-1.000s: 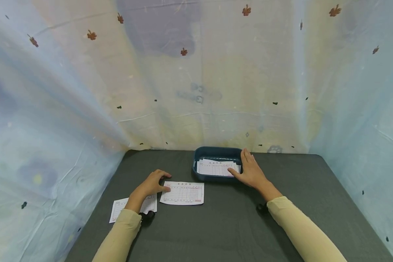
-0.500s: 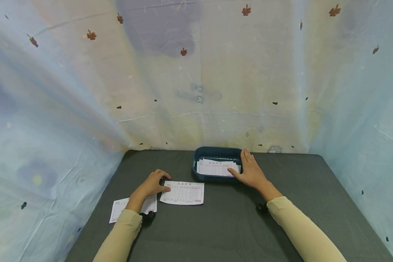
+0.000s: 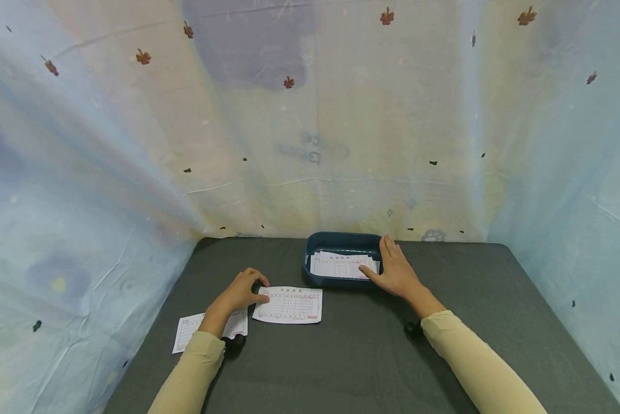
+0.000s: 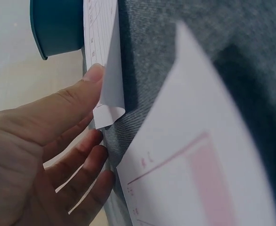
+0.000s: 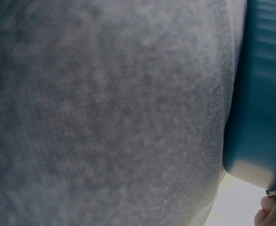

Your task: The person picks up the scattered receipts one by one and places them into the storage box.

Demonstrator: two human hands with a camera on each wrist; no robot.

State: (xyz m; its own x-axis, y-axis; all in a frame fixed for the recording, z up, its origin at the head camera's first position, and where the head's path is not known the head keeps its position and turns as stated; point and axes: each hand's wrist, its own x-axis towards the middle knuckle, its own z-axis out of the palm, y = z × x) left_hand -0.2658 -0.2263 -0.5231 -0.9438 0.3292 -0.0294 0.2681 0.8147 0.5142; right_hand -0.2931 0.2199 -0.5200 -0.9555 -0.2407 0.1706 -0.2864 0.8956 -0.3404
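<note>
My left hand [image 3: 241,292] is at the left edge of a white printed form [image 3: 291,306] lying on the dark cloth. Its thumb touches that edge, as the left wrist view shows, where the form [image 4: 100,37] bends up; the other fingers are loosely bent and apart from the thumb. Under the left wrist lies a second printed form [image 3: 187,332], partly hidden by the arm. My right hand [image 3: 396,275] rests on the right side of a dark blue tray [image 3: 312,276], fingers straight along the rim. Its thumb reaches over a stack of forms [image 3: 338,265] in the tray.
The dark grey cloth-covered table [image 3: 351,356] runs back to a pale patterned curtain [image 3: 310,190] that also hangs at both sides. The tray stands near the table's back edge, close to the curtain. A black wrist device [image 3: 233,342] sits beneath the left wrist.
</note>
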